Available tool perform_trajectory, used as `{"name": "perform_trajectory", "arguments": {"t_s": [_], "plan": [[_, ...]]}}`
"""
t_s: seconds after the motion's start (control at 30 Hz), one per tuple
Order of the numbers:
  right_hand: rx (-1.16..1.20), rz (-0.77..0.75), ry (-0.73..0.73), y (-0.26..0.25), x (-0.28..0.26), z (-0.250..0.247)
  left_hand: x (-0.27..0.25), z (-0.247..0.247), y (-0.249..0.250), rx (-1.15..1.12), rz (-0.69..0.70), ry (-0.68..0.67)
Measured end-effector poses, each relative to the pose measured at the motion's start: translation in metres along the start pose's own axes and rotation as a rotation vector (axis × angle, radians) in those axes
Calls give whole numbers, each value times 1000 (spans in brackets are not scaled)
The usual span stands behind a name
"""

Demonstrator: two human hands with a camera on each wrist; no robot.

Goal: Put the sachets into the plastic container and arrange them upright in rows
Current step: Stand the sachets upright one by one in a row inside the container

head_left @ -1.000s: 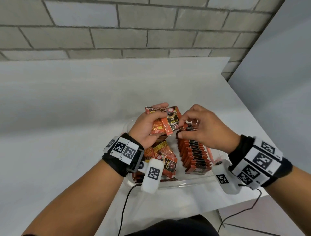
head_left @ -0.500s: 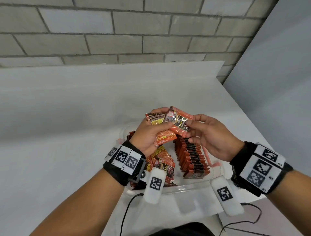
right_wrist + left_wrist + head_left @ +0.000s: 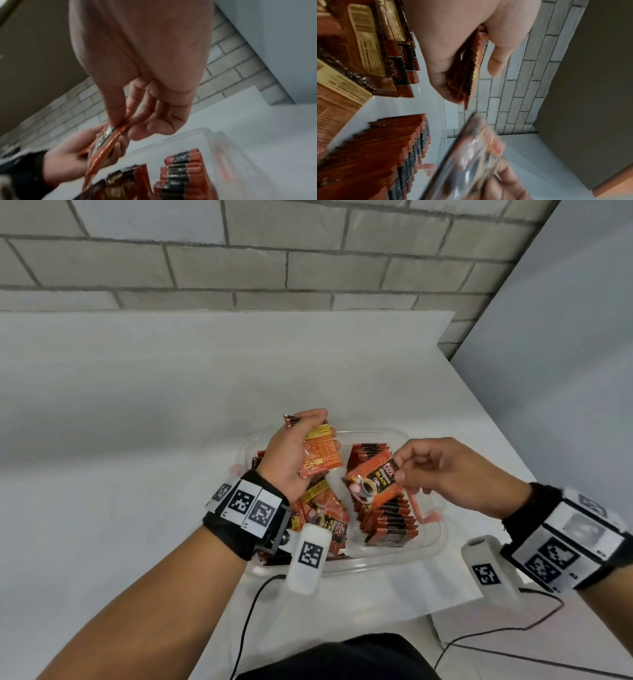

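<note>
- Fingers of our right hand pinch one sachet above the upright row in the plastic container's right half.
- Our left hand grips a sachet bundle over the left side.
- We should turn the sachet on edge and slot it against the row.

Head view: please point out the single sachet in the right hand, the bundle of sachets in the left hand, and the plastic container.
single sachet (image 3: 373, 482), head view, on its printed front.
bundle of sachets (image 3: 320, 455), head view, on the top sachet's back panel.
plastic container (image 3: 436, 537), head view, on its clear right rim.
</note>
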State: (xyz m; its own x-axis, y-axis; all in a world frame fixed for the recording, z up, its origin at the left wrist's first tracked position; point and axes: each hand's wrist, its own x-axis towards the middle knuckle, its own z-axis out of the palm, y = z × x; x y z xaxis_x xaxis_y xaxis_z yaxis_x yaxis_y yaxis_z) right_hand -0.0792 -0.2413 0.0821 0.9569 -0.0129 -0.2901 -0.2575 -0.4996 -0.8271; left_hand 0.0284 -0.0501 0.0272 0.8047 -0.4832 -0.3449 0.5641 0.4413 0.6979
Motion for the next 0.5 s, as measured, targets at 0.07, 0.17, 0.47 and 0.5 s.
{"name": "perform_trajectory", "arguments": {"t_s": [0.07, 0.17, 0.47, 0.5], "plan": [[-175, -24, -92, 8, -10, 4, -1, 0, 1, 6, -11, -10], [-382, -76, -160, 19, -19, 8, -4, 0, 2, 17, -43, -65], [-801, -99, -224, 35, -23, 14, -7, 8, 0, 49, -69, -114], [-850, -92, -212, 34, -23, 16, -8, 9, -1, 51, -71, -126]]}}
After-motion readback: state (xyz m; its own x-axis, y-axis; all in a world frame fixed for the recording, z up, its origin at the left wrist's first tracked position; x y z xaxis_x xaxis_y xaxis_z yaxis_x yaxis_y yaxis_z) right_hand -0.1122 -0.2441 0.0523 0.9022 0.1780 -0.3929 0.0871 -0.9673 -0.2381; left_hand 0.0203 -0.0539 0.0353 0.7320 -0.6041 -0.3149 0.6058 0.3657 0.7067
